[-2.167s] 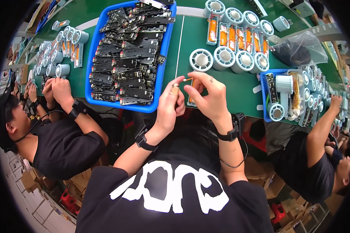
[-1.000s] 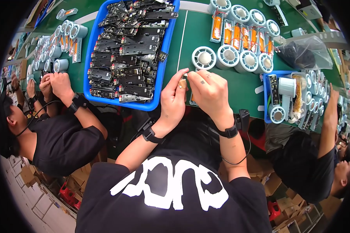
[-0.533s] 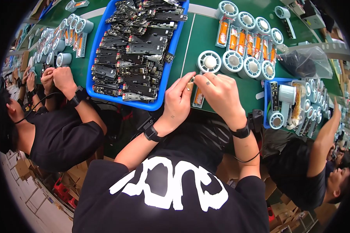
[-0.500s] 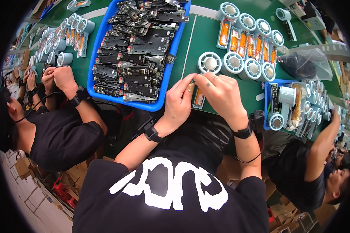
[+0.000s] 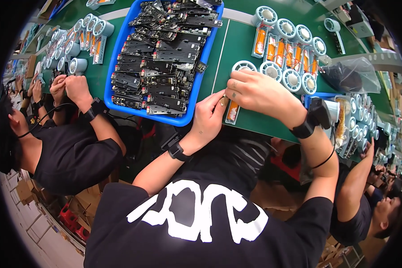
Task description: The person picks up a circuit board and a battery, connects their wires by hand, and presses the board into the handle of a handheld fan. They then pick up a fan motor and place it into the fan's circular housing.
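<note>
My left hand (image 5: 208, 117) is closed in a pinch beside the handle of a light blue handheld fan (image 5: 232, 114), whose orange battery shows. A small pale tip sticks out at its fingers; the rest of what they hold is hidden. My right hand (image 5: 260, 93) lies across the upper handle of the same fan, back up and fingers curled, its fingertips meeting those of the left. What it grips is covered. The round fan head pokes out beyond the knuckles. Left of my hands, a blue tray (image 5: 188, 115) holds many black circuit boards (image 5: 176, 56).
More open fans with orange batteries (image 5: 279, 53) stand in rows beyond my right hand. A clear plastic bag (image 5: 353, 76) and a blue bin (image 5: 316, 95) of fan parts lie farther right. Co-workers sit at both sides; one's hand (image 5: 78, 89) works at the left.
My right hand has turned over the fan, its elbow swinging outward to the right. The left hand stays pinched in nearly the same place. The right co-worker's arm has lowered.
</note>
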`<state>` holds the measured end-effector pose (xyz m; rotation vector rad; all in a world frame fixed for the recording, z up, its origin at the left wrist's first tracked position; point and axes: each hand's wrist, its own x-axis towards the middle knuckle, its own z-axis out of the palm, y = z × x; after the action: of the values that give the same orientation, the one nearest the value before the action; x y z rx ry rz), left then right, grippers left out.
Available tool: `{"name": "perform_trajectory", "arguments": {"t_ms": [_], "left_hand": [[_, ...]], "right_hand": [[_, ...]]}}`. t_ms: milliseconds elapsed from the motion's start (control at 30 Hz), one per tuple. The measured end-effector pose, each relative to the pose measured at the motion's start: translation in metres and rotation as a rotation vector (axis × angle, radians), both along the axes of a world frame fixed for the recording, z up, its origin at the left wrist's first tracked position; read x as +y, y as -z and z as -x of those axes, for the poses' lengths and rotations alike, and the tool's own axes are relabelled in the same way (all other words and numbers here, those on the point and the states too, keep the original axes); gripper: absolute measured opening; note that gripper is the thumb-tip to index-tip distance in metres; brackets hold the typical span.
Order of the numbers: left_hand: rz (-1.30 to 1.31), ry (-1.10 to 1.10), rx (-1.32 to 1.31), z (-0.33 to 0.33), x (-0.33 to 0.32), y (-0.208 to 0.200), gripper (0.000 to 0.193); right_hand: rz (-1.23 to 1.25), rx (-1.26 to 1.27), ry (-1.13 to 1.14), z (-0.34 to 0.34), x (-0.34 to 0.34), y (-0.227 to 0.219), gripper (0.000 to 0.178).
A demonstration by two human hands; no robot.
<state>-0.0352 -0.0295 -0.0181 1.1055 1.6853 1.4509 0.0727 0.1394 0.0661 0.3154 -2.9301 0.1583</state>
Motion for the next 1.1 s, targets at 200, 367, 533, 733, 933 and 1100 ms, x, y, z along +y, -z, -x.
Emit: {"name": "perform_trajectory", "arguments": {"t_ms": [200, 367, 533, 733, 933, 1100], "left_hand": [[-0.006, 0.046, 0.035, 0.003, 0.000, 0.000, 0.029], [0.005, 0.000, -0.158, 0.001, -0.005, 0.009, 0.033], [-0.030, 0.034, -0.674, 0.002, -0.012, 0.001, 0.041], [-0.114, -0.038, -0.774, -0.010, -0.002, -0.017, 0.047], [-0.214, 0.007, -0.891, -0.012, -0.002, -0.023, 0.043], [-0.243, 0.089, -0.947, -0.001, -0.004, -0.017, 0.037]], "right_hand": [[-0.041, -0.120, -0.144, 0.003, 0.011, -0.002, 0.021], [0.151, -0.046, -0.096, 0.010, 0.016, -0.002, 0.023], [0.476, 0.353, 0.372, -0.016, -0.020, 0.000, 0.026], [0.779, 0.599, 0.796, -0.028, -0.103, 0.038, 0.027], [1.009, 0.587, 1.025, -0.011, -0.131, 0.034, 0.028], [1.147, 0.514, 1.022, -0.019, -0.123, 0.042, 0.036]]}}
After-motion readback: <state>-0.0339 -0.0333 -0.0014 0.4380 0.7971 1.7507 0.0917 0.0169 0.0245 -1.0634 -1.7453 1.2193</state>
